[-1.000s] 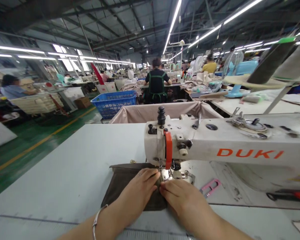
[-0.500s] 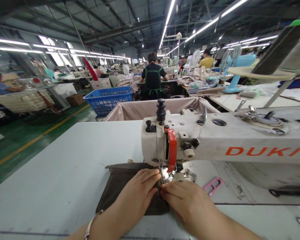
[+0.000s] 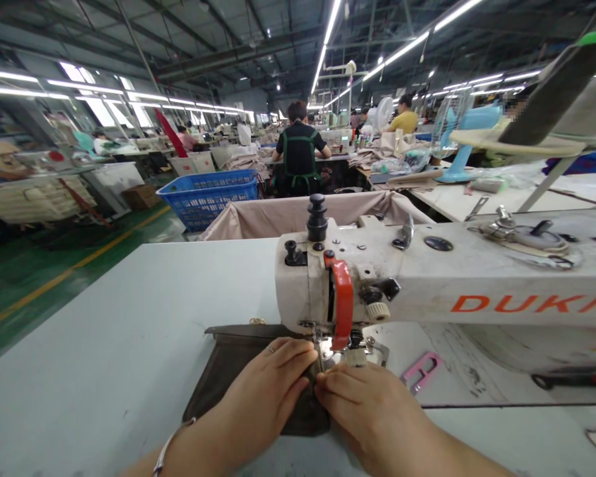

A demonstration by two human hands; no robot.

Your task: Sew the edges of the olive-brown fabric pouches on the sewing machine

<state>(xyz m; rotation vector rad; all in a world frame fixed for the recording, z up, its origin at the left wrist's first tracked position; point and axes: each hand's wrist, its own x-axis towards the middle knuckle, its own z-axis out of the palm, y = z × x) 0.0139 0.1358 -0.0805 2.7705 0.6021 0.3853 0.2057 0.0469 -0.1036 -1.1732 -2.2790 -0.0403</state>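
A dark brown fabric piece [image 3: 223,366] lies on the pale table, its right edge under the needle area of a white sewing machine [image 3: 294,291]. My left hand [image 3: 263,381] rests on top of the fabric, fingers together and pressing near the edge, just left of the presser foot. Thumb and fingers of my right hand [image 3: 372,407] are closed on the fabric's right edge, in front of the needle. The needle tip and the exact stitch line are partly hidden by my fingers. A red guard [image 3: 343,305] hangs from the machine head.
Right of the needle lie pink thread snips [image 3: 422,372] and a dark tool with a red handle [image 3: 571,380]. Beyond the table stand a cloth-lined bin [image 3: 273,213] and a blue basket [image 3: 208,197]. A co-worker [image 3: 300,149] sits ahead, back turned.
The camera view has shifted slightly. Both hands and the fabric sit a little closer to me, still at the needle, with the same grip.
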